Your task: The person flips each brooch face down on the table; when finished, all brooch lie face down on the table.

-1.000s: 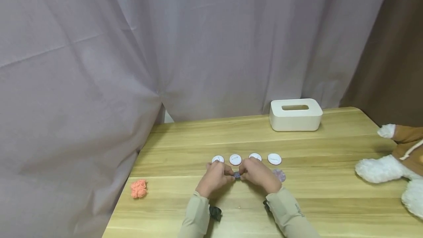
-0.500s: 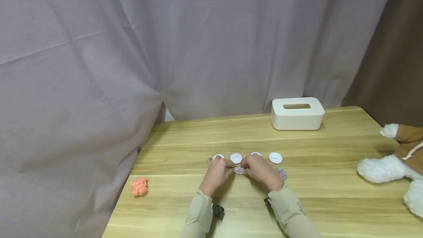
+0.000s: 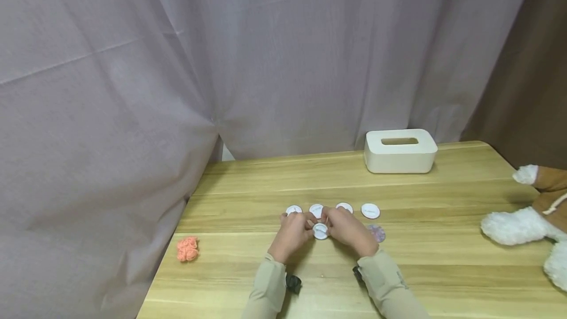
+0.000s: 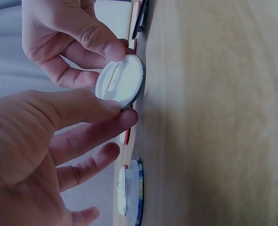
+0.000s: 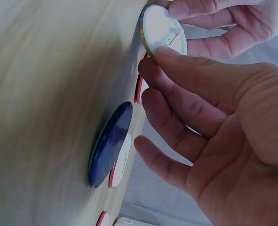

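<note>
Left hand (image 3: 292,233) and right hand (image 3: 350,229) pinch a round white badge (image 3: 320,231) between their fingers (image 4: 111,106), above the table (image 3: 421,260).

Badge (image 3: 320,231) glossy plastic back; table (image 3: 248,186) matt wood.

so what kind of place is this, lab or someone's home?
Probably a staged tabletop set in a room, not a workshop: a wooden table backed by a hung grey curtain, with a white tissue box and a plush toy on it. Both hands pinch a round badge.
</note>
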The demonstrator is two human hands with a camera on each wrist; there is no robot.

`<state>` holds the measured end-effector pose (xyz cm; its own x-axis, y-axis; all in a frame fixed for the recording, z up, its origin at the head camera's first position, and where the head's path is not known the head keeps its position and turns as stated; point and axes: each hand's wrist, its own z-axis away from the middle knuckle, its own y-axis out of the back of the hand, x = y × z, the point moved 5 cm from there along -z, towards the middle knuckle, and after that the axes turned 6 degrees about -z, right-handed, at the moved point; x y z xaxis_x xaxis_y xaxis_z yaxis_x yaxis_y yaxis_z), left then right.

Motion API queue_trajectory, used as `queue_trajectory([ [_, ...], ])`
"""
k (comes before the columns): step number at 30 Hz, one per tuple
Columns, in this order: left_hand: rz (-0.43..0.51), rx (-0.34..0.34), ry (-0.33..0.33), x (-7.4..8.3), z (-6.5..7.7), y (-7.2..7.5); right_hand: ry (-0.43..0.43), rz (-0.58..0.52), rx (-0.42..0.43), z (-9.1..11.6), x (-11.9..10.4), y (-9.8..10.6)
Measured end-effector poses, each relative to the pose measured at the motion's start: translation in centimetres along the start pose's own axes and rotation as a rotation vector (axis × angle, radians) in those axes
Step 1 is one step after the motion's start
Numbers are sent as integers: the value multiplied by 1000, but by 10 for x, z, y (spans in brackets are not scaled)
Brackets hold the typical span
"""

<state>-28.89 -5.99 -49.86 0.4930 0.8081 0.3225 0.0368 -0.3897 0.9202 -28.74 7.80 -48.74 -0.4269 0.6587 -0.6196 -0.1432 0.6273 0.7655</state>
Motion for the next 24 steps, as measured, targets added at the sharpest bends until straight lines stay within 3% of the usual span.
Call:
queue_trajectory([
  [7,-33,-45,26,1,2,-2,-40,28,-21,0,-3,-2],
  [14,-64,-27,32,3,2,-3,-8,54,-24,-1,-3,-5],
  [24,-78,-57,50,3,5,-6,30,84,-30,1,-4,-9],
])
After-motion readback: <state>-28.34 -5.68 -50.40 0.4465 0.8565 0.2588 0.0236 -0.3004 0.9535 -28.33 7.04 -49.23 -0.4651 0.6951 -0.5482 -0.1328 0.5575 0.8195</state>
